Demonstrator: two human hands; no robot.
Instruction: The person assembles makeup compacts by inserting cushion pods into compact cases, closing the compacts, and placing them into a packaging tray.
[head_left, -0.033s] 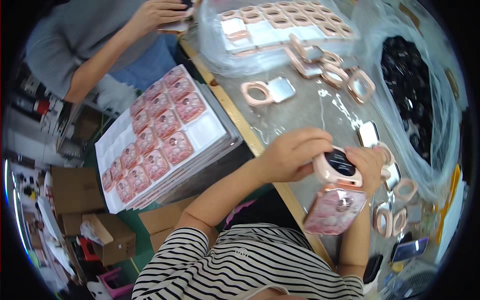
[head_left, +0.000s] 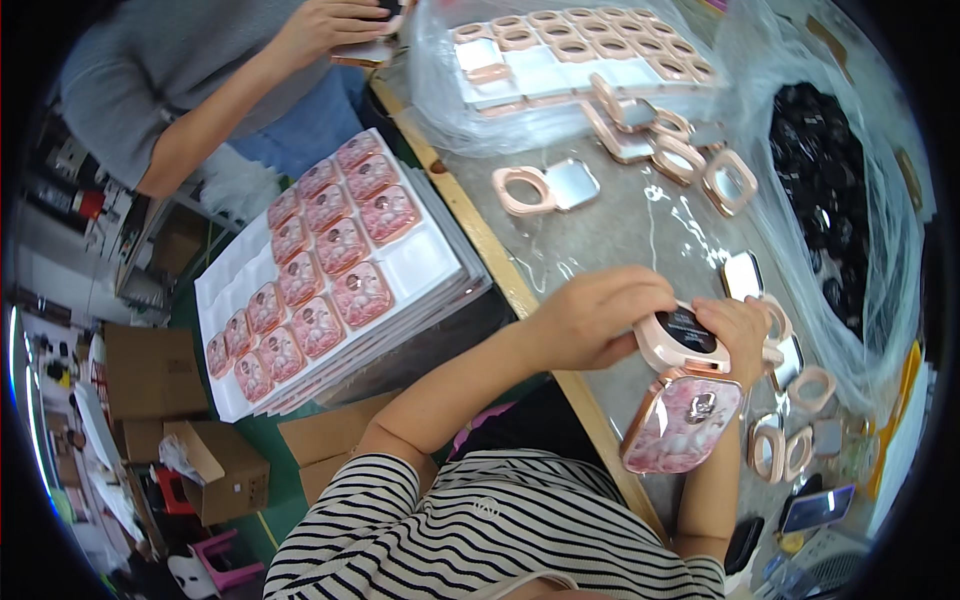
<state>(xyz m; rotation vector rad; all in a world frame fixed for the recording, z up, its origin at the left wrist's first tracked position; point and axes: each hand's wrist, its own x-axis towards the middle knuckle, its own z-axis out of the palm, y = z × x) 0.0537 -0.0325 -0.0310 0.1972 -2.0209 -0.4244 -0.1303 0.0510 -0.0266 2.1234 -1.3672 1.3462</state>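
Observation:
Both hands grip one pink compact case (head_left: 664,352), unfolded, above the table's front edge. Its pink, marbled lid (head_left: 688,425) hangs down toward me, patterned side showing. A black disc with a printed label (head_left: 686,330) sits in the round pink base. My left hand (head_left: 603,315) is closed on the base's left side. My right hand (head_left: 742,335) wraps the right side, its thumb by the disc's edge. Several unfolded pink compact cases with mirrors, such as one near the right wrist (head_left: 768,445), lie beyond and beside that hand.
Left of the table, stacked white trays (head_left: 425,262) bear pink lidded compacts. A tray of pink cases (head_left: 550,75) in clear plastic stands at the back. A plastic bag of black discs (head_left: 818,200) is at the right. Another person's hand (head_left: 340,25) holds a compact at upper left.
The compact's lid has swung slightly to the right and tilted. The whole view has shifted a little; both hands keep their grip.

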